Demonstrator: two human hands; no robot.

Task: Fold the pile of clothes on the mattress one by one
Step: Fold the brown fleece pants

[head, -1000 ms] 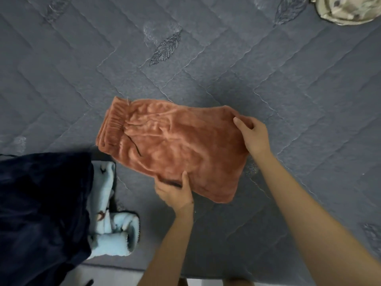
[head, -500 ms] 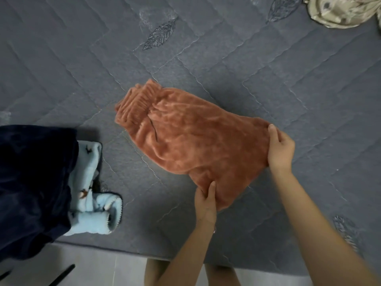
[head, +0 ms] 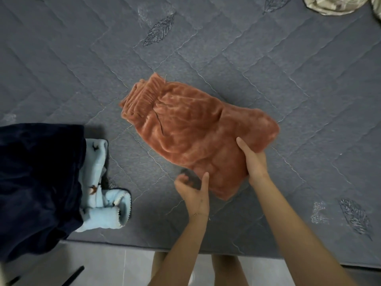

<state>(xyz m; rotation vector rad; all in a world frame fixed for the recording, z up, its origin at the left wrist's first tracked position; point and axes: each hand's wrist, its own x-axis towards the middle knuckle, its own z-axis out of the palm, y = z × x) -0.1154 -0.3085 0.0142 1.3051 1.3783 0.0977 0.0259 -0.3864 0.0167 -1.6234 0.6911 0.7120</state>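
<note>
An orange fleece garment (head: 191,129), folded into a thick oblong, lies slanted on the grey quilted mattress (head: 82,58) with its ribbed waistband toward the upper left. My right hand (head: 254,162) grips its near right end, thumb on top and fingers tucked beneath the fabric. My left hand (head: 193,189) hovers just beside the garment's near edge; its thumb lies along the fabric, its fingers are loosely curled and it holds nothing.
A dark navy garment (head: 37,182) lies at the left over the mattress edge, partly covering a light blue fleece piece (head: 99,195) with small animal prints. A beige patterned cloth (head: 334,5) sits at the far right corner. Pale floor tiles (head: 115,265) run along the near edge.
The orange garment has turned and slid right. My left hand let go of its near edge. My right hand shifted from the far right corner to the near right end.
</note>
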